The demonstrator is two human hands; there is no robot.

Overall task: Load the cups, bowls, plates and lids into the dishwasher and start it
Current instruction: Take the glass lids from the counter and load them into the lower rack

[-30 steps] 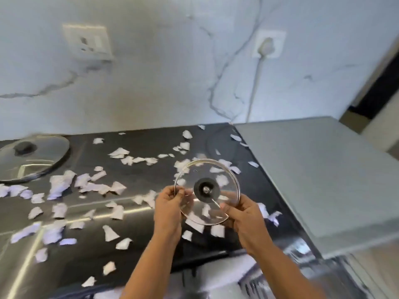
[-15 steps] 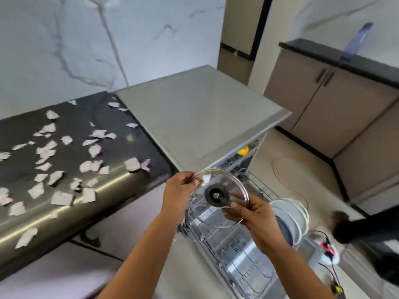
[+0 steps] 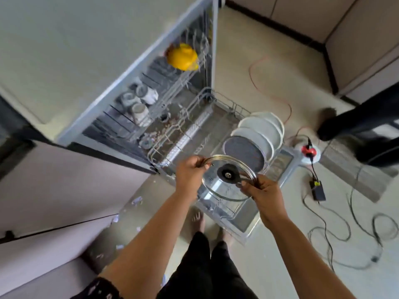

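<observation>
I hold a round glass lid with a black knob by its metal rim, above the pulled-out lower rack of the open dishwasher. My left hand pinches the rim at its upper left. My right hand grips the rim at the right. Several plates stand upright in the lower rack's right side. In the upper rack sit white cups and a yellow bowl.
The dishwasher's grey top lies at the left. Cables, a red-and-white power strip and a black adapter lie on the floor at the right. A person's dark leg stands at the far right. Paper scraps dot the floor near my bare feet.
I turned from the black counter strewn with paper scraps to the open dishwasher, carrying the lid in both hands. The lid now hangs over the lower rack.
</observation>
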